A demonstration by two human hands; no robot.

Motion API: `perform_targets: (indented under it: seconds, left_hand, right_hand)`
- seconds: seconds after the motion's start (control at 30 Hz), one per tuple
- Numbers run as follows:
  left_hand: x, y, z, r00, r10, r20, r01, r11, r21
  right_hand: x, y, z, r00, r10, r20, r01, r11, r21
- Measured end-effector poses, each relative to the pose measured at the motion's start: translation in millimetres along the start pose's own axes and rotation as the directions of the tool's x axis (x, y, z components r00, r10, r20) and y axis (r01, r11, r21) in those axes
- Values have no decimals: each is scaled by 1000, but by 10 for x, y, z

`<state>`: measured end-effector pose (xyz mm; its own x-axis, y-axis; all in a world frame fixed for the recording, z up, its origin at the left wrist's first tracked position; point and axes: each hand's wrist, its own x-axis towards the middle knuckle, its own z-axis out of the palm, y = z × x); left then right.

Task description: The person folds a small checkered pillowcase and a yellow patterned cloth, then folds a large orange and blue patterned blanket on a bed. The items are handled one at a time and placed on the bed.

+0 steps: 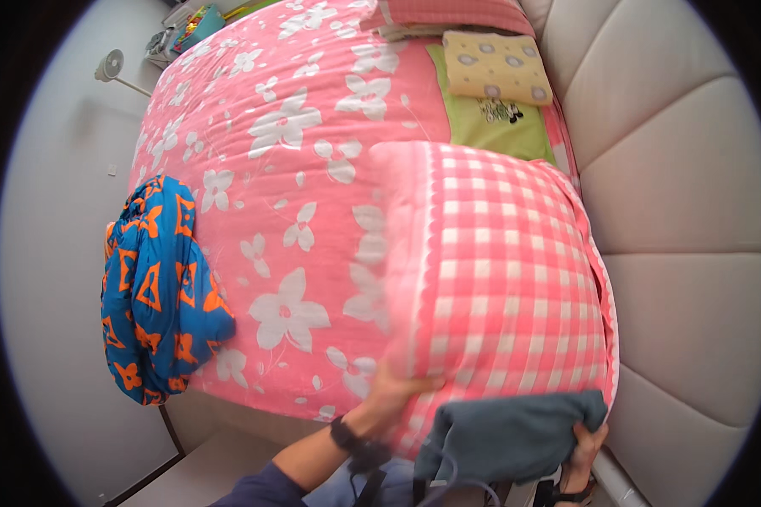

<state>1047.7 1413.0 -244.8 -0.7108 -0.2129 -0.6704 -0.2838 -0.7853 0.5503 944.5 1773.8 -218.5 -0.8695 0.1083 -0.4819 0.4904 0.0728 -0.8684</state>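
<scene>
A pink-and-white checked pillow [501, 266] lies tilted at the near right of the bed, its left border blurred. My left hand [390, 393] grips the pillow's near left edge, with the thumb on top. A folded dark grey cloth [513, 437] covers the pillow's near end. My right hand [586, 447] holds the cloth's right end by the pillow's near right corner; whether its fingers also grip the pillow is hidden. Both wrists wear dark bands.
A pink floral sheet [285, 241] covers the bed. A bunched blue-and-orange quilt [158, 291] lies at left. Beyond the pillow are a green cloth [501, 133], a folded yellow blanket [498, 66] and another pink pillow [456, 16]. A padded headboard [672, 209] borders the right; a fan [110, 64] stands far left.
</scene>
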Motion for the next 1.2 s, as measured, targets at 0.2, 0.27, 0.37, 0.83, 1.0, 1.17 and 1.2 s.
perform_targets:
  seconds: [0.2, 0.27, 0.37, 0.83, 1.0, 1.17, 1.2]
  left_hand:
    - [-453, 939, -491, 966, 190, -175, -183, 982, 55]
    - [-342, 1419, -695, 928, 331, -172, -325, 944, 64]
    - [103, 2413, -1052, 802, 594, -72, -558, 786, 268]
    - [-1759, 61, -4092, 787, 280, -549, 156, 771, 617]
    - [-3364, -235, -4841, 319, 472, -822, 492, 659, 569]
    - [-4225, 636, -6067, 66, 661, -748, 589, 579, 563]
    - [-4325, 872, -6369, 26, 703, -711, 612, 551, 568]
  right_hand:
    - [212, -535, 913, 926, -173, 336, 166, 985, 49]
    - [441, -710, 1463, 904, -246, 350, 254, 967, 26]
    - [1046, -1086, 2633, 804, -288, 520, 380, 922, -76]
    - [2722, 852, 4817, 615, -128, 778, 746, 416, -521]
    - [1324, 1988, 3245, 636, 29, 771, 738, 269, -619]
    - [77, 2628, 2279, 671, 385, 634, 534, 343, -773]
    - [-156, 2669, 2163, 549, 287, 785, 724, 307, -618]
